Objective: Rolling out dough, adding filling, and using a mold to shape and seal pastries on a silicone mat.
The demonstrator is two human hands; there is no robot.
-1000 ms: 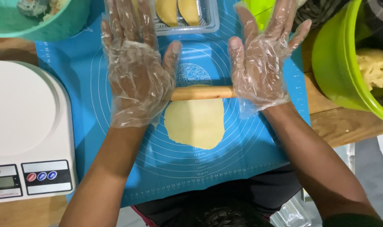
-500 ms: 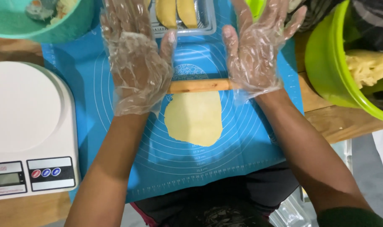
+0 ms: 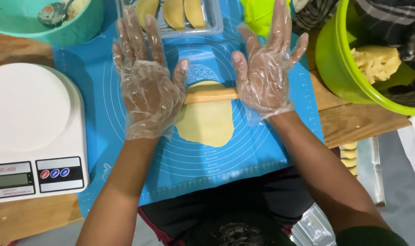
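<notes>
Rolling pin (image 3: 212, 95) | on dough (image 3: 206, 119) | under both palms | fingers (image 3: 139, 41) spread flat, gripping nothing

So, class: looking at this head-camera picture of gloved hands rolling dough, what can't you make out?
- Ends of the wooden rolling pin: covered by the left hand and right hand in clear plastic gloves.
- Far edge of the flat pale dough sheet: hidden behind the pin.
- Clear plastic tray of folded pastries: cut off by the top edge.
- Contents of the teal bowl: cropped, too small to identify.
</notes>
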